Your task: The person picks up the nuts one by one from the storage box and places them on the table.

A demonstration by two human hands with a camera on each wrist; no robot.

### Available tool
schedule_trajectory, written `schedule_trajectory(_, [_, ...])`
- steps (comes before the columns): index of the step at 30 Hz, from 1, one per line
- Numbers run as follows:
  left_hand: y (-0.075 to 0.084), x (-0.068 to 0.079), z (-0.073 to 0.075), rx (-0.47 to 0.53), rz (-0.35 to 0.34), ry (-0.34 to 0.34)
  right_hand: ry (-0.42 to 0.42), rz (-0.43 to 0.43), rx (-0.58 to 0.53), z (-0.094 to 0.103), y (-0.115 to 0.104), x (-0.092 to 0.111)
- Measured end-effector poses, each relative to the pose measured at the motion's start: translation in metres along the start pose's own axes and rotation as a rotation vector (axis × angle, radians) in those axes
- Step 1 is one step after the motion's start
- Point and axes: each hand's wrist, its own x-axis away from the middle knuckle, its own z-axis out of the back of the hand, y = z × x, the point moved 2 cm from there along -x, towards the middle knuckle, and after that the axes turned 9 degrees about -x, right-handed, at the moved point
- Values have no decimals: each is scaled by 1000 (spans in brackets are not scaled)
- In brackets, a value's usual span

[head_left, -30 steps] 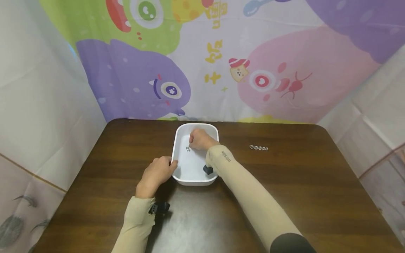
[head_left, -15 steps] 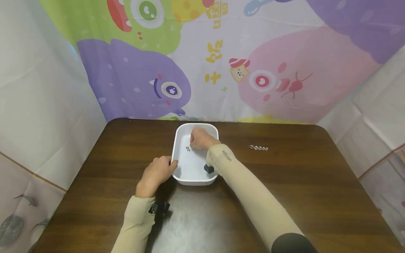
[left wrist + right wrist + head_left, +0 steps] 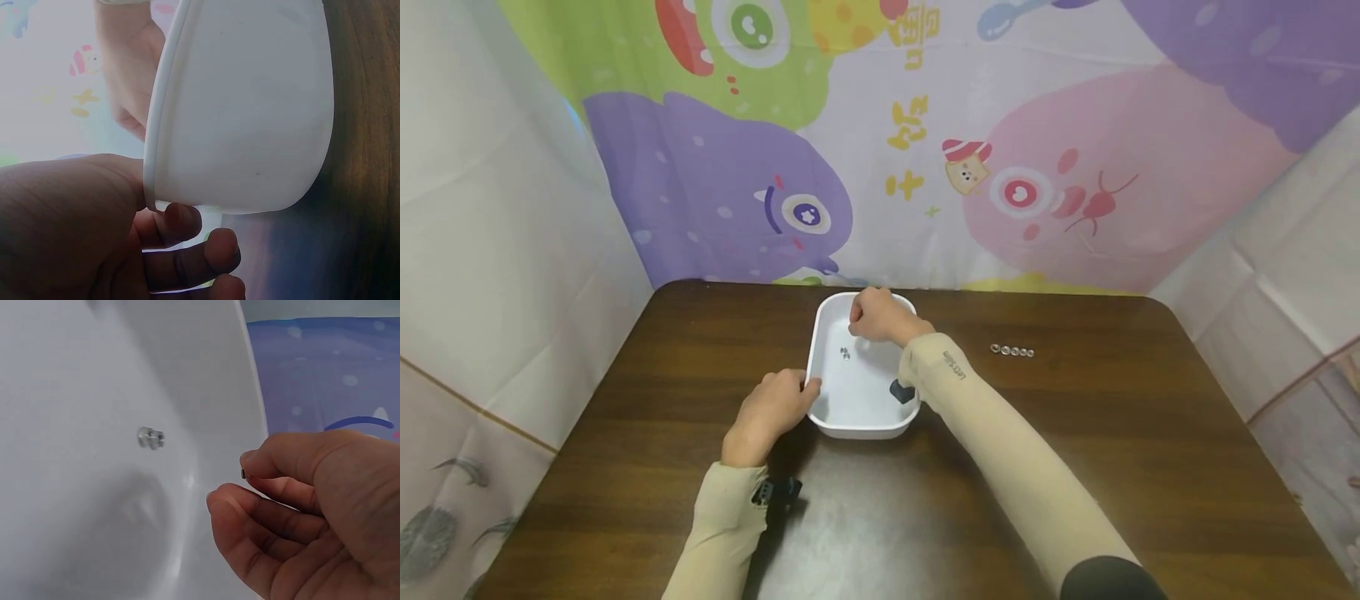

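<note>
A white plastic tray (image 3: 857,408) stands on the table. At its left side my left hand (image 3: 772,406) grips the rim, the thumb over the edge and the fingers outside, as the left wrist view shows. My right hand (image 3: 880,317) is above the far part of the tray. Between its thumb and forefinger it pinches a small metal nut (image 3: 244,473), of which only a dark edge shows. A small cluster of metal nuts (image 3: 150,437) lies on the tray floor, apart from the right hand; they look blurred.
To the right of the tray, several metal nuts (image 3: 1012,351) form a row on the dark wooden table (image 3: 1075,442). A printed cartoon cloth (image 3: 895,150) hangs behind the table's far edge.
My right hand has lifted from the tray floor and moved slightly away toward the far rim, pinching the nut. The left hand and the tray have stayed in place.
</note>
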Motion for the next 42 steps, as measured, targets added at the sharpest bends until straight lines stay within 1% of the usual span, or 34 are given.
schedule_trajectory(3, [1, 0, -1, -1, 1, -4, 4, 1, -36, 8, -1, 7])
schedule_trajectory(8, [1, 0, -2, 5, -4, -4, 41, 20, -81, 23, -1, 19])
schedule_trajectory(14, [1, 0, -2, 9, -5, 3, 73, 56, -126, 41, -1, 27])
schedule_trajectory(18, [1, 0, -2, 14, -2, 0, 103, 61, -165, 52, 4, 34])
schedule_trajectory(22, [0, 1, -3, 19, -2, -7, 125, 60, -195, 65, 12, 43])
schedule_trajectory(29, [0, 0, -1, 13, -4, -3, 198, 62, -193, 90, 32, 57])
schedule_trajectory(32, [-1, 0, -1, 9, -7, -1, 224, 56, -213, 98, 42, 63])
schedule_trajectory(36, [-1, 0, -1, 12, -5, 1, 253, 24, -232, 107, 57, 71])
schedule_trajectory(42, [0, 0, -2, 14, -4, 9, 272, -31, -208, 119, 79, 83])
